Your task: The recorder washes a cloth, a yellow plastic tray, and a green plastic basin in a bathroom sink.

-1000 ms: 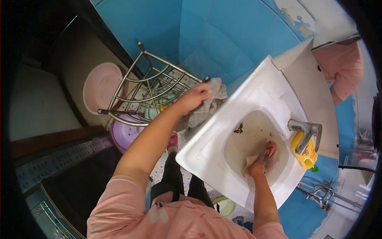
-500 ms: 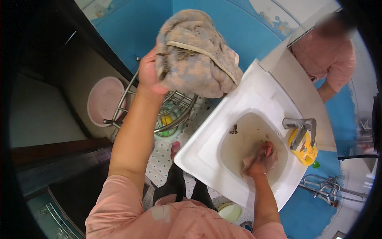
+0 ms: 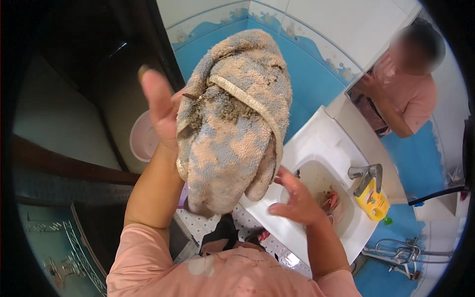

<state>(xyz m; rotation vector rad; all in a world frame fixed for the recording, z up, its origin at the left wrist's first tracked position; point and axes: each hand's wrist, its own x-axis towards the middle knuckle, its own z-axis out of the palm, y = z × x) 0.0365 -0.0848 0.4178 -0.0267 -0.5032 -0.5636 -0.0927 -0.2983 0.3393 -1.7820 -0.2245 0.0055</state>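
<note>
Compared with the view half a second earlier, the right hand [image 3: 297, 200] has left the basin of the white ceramic sink [image 3: 321, 148] and now hovers, fingers [image 3: 289, 180] spread wide and empty, just beside the lower edge of the soiled pink-and-grey terry towel [image 3: 232, 119]; a two-handed grip appears imminent. The left hand [image 3: 161, 111] holds the towel raised above the sink's left rim, palm against its left side, thumb extended upward, its other fingers hidden behind the cloth. Beyond the sink, a yellow bottle [image 3: 372, 200] stands beside the metal tap [image 3: 365, 174].
</note>
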